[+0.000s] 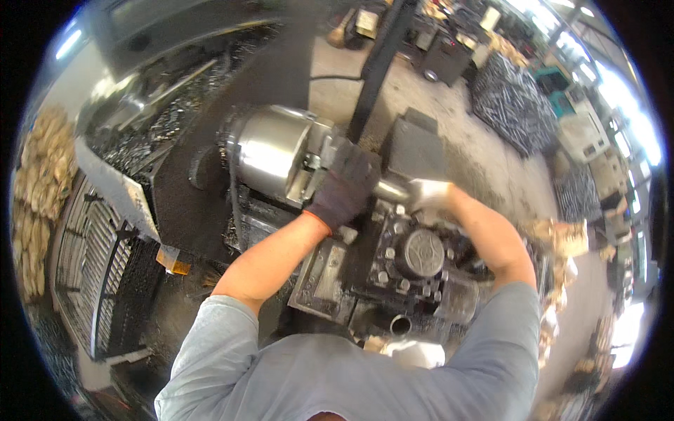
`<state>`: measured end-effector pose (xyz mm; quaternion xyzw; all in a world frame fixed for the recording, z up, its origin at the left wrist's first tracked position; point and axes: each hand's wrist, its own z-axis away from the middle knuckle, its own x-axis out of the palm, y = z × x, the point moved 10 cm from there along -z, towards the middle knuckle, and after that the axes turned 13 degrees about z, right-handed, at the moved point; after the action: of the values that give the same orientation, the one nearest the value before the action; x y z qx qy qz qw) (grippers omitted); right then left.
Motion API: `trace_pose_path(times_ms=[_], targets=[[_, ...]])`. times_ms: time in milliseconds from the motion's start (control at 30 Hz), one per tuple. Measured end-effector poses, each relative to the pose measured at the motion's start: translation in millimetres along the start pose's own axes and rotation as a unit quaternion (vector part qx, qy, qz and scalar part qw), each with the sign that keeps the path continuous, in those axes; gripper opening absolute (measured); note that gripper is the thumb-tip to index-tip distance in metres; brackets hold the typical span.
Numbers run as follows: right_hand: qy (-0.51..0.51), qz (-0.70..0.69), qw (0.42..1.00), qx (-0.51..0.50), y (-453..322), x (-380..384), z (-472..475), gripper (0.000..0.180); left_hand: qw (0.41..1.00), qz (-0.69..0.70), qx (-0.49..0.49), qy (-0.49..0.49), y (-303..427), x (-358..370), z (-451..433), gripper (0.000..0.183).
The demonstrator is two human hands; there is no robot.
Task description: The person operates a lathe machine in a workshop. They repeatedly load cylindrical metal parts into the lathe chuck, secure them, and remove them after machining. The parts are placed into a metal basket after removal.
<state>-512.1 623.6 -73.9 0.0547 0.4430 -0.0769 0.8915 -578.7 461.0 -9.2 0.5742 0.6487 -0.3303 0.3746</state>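
A bright steel lathe chuck [271,150] points to the right, with stepped jaws [315,176] on its face. My left hand [347,176], in a dark glove with an orange cuff, curls over a metal cylinder [392,191] right beside the jaws. That part of the cylinder is hidden under the glove. At the cylinder's right end is my right hand [430,193], in a white glove and blurred, gripping it. Whether the left end sits inside the jaws cannot be seen. Below my hands is a bolted tool turret [423,252] with a round cap.
Metal chips [174,116] fill the tray behind the chuck. A dark post [382,68] rises beyond my hands, beside a dark metal block [413,147]. Large bins of metal parts [511,102] stand at the far right. A slatted grille [100,247] is at the left.
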Motion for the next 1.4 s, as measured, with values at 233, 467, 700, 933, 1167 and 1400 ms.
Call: trace_pose_path(times_ms=[233, 467, 700, 933, 1167, 1400], targets=[[0.391, -0.171, 0.82, 0.382, 83, 117, 337, 0.042, 1.0, 0.019, -0.006, -0.013, 4, -3, 1, 0.054], [0.195, -0.695, 0.326, 0.61, -121, 542, 446, 0.038, 0.999, -0.031, 0.034, -0.007, 19, -14, -5, 0.064], [0.326, -0.448, 0.756, 0.35, -109, 265, 363, 0.081, 0.999, -0.013, 0.025, -0.032, 25, -22, -6, 0.068], [0.397, -0.27, 0.876, 0.054, -189, 17, 258, 0.058, 0.957, 0.214, 0.081, 0.176, 14, -100, 67, 0.062], [0.373, 0.015, 0.924, 0.082, -65, -94, 204, 0.055, 0.57, 0.638, -0.487, 0.178, -97, -6, 379, 0.024], [0.19, 0.013, 0.978, 0.081, 12, -13, 56, 0.027, 0.238, 0.537, -0.589, 0.555, -200, -21, 620, 0.063]])
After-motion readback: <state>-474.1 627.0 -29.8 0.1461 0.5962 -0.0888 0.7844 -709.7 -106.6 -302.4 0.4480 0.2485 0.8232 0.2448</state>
